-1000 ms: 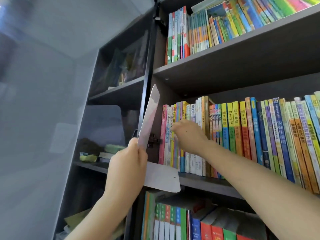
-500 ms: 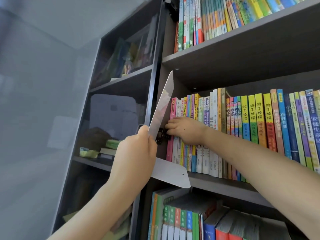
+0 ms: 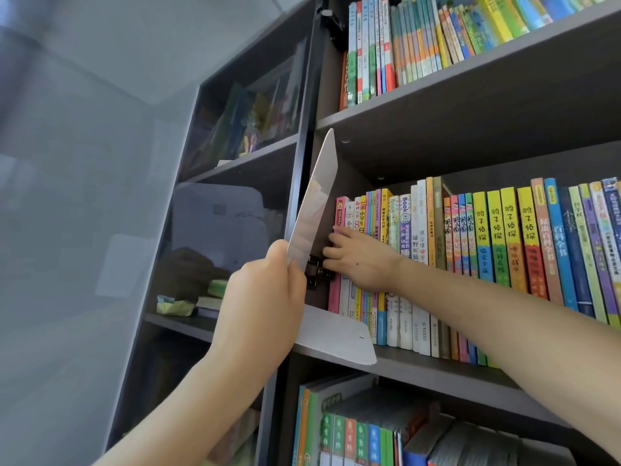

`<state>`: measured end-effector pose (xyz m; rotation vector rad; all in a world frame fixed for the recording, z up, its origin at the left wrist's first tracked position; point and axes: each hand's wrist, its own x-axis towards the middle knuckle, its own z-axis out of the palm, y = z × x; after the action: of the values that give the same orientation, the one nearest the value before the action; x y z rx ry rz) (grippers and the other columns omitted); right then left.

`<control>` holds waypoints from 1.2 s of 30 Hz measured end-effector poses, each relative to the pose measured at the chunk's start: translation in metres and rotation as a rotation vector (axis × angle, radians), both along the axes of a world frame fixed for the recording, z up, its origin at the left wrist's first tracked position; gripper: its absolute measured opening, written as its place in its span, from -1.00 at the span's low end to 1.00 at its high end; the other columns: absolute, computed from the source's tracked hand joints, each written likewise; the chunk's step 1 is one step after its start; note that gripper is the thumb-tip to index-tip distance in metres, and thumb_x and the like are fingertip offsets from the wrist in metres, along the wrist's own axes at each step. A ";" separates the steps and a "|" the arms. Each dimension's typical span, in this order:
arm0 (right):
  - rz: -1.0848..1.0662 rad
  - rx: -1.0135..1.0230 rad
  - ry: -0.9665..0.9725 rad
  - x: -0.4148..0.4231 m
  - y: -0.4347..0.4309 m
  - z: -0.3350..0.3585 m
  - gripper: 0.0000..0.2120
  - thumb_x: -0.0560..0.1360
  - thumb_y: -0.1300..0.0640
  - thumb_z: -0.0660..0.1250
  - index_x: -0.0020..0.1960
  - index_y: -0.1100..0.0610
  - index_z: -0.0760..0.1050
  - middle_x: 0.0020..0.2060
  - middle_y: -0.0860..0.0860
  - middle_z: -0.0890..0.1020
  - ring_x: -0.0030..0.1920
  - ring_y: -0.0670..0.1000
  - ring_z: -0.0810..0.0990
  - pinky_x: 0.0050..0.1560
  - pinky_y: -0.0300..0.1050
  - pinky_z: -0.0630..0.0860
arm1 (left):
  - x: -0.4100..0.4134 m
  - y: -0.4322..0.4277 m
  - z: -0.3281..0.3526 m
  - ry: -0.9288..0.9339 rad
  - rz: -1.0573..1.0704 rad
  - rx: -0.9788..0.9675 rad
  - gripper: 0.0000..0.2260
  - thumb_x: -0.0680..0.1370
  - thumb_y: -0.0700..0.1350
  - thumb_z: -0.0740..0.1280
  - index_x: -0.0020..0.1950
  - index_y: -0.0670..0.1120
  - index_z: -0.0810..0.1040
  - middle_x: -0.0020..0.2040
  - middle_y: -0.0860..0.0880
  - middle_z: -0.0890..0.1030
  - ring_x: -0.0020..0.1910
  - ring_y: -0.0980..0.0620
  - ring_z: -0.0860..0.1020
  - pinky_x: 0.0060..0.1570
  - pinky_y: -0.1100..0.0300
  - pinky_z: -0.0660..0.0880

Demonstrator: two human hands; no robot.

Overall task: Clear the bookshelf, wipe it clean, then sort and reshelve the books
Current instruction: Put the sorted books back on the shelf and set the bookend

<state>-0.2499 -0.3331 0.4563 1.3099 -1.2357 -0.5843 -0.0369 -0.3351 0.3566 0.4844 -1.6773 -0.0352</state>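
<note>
The right hand (image 3: 356, 260) had slid left and curled round the end pink book (image 3: 341, 213). The left hand (image 3: 265, 307) gripped the white bookend (image 3: 316, 210). This looked like clearing; next, that book needed pulling out.

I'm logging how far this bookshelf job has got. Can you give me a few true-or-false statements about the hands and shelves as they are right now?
1. The left hand has its grip on a white bookend. True.
2. The right hand reaches into the top shelf. False: its fingers curl at the pink book, leftmost on the middle shelf.
3. The middle shelf is cleared. False: a row of upright books fills it.
4. Green-spined books stand below the middle shelf. True.
</note>
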 end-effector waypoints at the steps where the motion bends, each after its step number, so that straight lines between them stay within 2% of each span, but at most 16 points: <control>1: 0.001 0.006 -0.008 0.000 -0.001 0.001 -0.62 0.58 0.22 0.10 0.37 0.10 0.41 0.25 0.05 0.48 0.32 0.15 0.35 0.49 0.05 0.11 | 0.000 0.000 0.000 0.005 -0.001 -0.003 -0.85 0.64 -0.09 0.08 -0.11 -0.07 0.30 -0.31 -0.05 0.52 -0.38 0.02 0.48 -0.44 0.27 0.33; 4: 0.015 0.048 -0.066 0.002 -0.003 0.007 -0.59 0.53 0.26 0.16 0.36 0.12 0.43 0.24 0.05 0.49 0.28 0.10 0.39 0.39 0.00 0.26 | -0.001 -0.001 0.000 0.008 -0.005 0.007 -0.85 0.64 -0.08 0.07 -0.10 -0.07 0.30 -0.29 -0.06 0.52 -0.38 0.01 0.48 -0.43 0.25 0.35; 7: -0.003 0.067 -0.085 0.005 -0.001 0.012 -0.55 0.52 0.27 0.17 0.39 0.11 0.41 0.30 0.04 0.46 0.35 0.06 0.36 0.48 -0.02 0.12 | -0.005 0.000 -0.002 -0.009 -0.004 0.008 -0.85 0.64 -0.07 0.08 -0.11 -0.06 0.30 -0.28 -0.03 0.52 -0.40 0.05 0.47 -0.47 0.30 0.32; 11: -0.088 0.033 0.008 0.014 0.002 0.005 -0.60 0.58 0.21 0.14 0.40 0.07 0.41 0.37 0.04 0.40 0.41 0.06 0.31 0.53 0.06 -0.05 | -0.007 0.002 -0.002 0.000 -0.012 0.019 -0.86 0.64 -0.08 0.09 -0.09 -0.07 0.32 -0.27 -0.05 0.54 -0.41 0.05 0.47 -0.48 0.32 0.30; 13: -0.133 0.006 0.038 0.016 -0.001 -0.004 -0.62 0.59 0.19 0.12 0.38 0.11 0.42 0.36 0.06 0.40 0.37 0.08 0.36 0.53 0.09 -0.06 | -0.006 0.003 -0.002 0.000 -0.003 0.023 -0.86 0.65 -0.09 0.09 -0.08 -0.08 0.32 -0.26 -0.05 0.54 -0.40 0.04 0.48 -0.47 0.30 0.31; 17: -0.155 -0.010 -0.116 0.011 -0.005 -0.010 -0.55 0.59 0.18 0.12 0.48 0.14 0.25 0.37 0.07 0.42 0.39 0.08 0.34 0.53 0.05 -0.10 | -0.005 0.007 -0.004 -0.050 0.040 -0.015 -0.89 0.65 -0.08 0.07 -0.06 -0.06 0.27 -0.24 -0.03 0.55 -0.37 0.04 0.49 -0.42 0.27 0.37; 20: -0.174 0.006 -0.167 0.015 -0.002 -0.004 -0.54 0.55 0.08 0.18 0.44 0.07 0.33 0.33 -0.01 0.47 0.39 0.03 0.35 0.53 0.08 -0.11 | -0.009 0.004 -0.001 -0.106 0.044 -0.035 -0.89 0.66 -0.08 0.07 -0.05 -0.05 0.24 -0.26 0.01 0.48 -0.36 0.05 0.45 -0.44 0.31 0.31; 23: -0.213 0.014 -0.111 0.017 0.001 -0.002 -0.53 0.52 -0.04 0.15 0.41 0.04 0.37 0.29 -0.05 0.47 0.34 0.00 0.38 0.51 0.13 -0.06 | -0.019 -0.004 -0.001 -0.119 0.009 -0.041 -0.88 0.65 -0.10 0.06 -0.03 -0.10 0.29 -0.35 0.03 0.35 -0.30 -0.05 0.44 -0.29 0.18 0.33; 26: -0.186 0.036 -0.138 0.012 0.000 0.002 -0.49 0.50 -0.07 0.15 0.42 0.02 0.36 0.34 -0.06 0.44 0.35 -0.01 0.36 0.50 0.15 -0.11 | -0.025 -0.008 0.000 -0.144 0.021 -0.017 -0.88 0.66 -0.09 0.08 0.08 -0.11 0.35 -0.22 0.01 0.47 -0.24 -0.02 0.54 -0.29 0.22 0.42; 28: -0.137 0.049 -0.189 0.010 -0.001 0.007 -0.55 0.50 -0.06 0.16 0.36 0.01 0.43 0.28 -0.06 0.48 0.33 -0.01 0.36 0.51 0.16 -0.16 | -0.027 -0.010 -0.001 -0.150 0.038 -0.045 -0.89 0.66 -0.10 0.07 0.10 -0.09 0.34 -0.18 0.02 0.50 -0.26 0.03 0.53 -0.28 0.23 0.46; 31: -0.060 0.049 -0.249 0.008 -0.001 0.009 -0.67 0.51 -0.06 0.17 0.18 0.02 0.55 0.12 -0.06 0.54 0.23 -0.02 0.41 0.52 0.11 -0.17 | -0.031 -0.017 -0.008 -0.039 -0.082 -0.054 -0.87 0.63 -0.13 0.11 0.02 -0.15 0.40 -0.39 0.07 0.35 -0.37 0.01 0.38 -0.30 0.15 0.33; 34: 0.031 0.023 -0.266 0.004 -0.003 0.009 -0.77 0.50 -0.05 0.22 0.00 0.03 0.59 -0.04 -0.06 0.56 0.12 -0.03 0.45 0.52 0.05 -0.12 | -0.030 -0.021 -0.016 0.063 -0.136 -0.107 -0.87 0.58 -0.16 0.16 -0.07 -0.19 0.44 -0.44 0.11 0.31 -0.44 0.03 0.33 -0.36 0.15 0.28; 36: 0.084 0.015 -0.290 0.001 -0.003 0.010 -0.80 0.48 -0.04 0.26 -0.10 0.04 0.59 -0.09 -0.07 0.57 0.08 -0.04 0.46 0.52 0.05 -0.09 | -0.030 -0.022 -0.014 0.066 -0.122 -0.172 -0.88 0.57 -0.16 0.17 -0.12 -0.16 0.43 -0.46 0.14 0.29 -0.49 0.08 0.30 -0.45 0.20 0.26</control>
<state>-0.2484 -0.3361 0.4659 1.4887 -1.4042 -0.3516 -0.0671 -0.3570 0.3428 0.2484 -1.6267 0.0034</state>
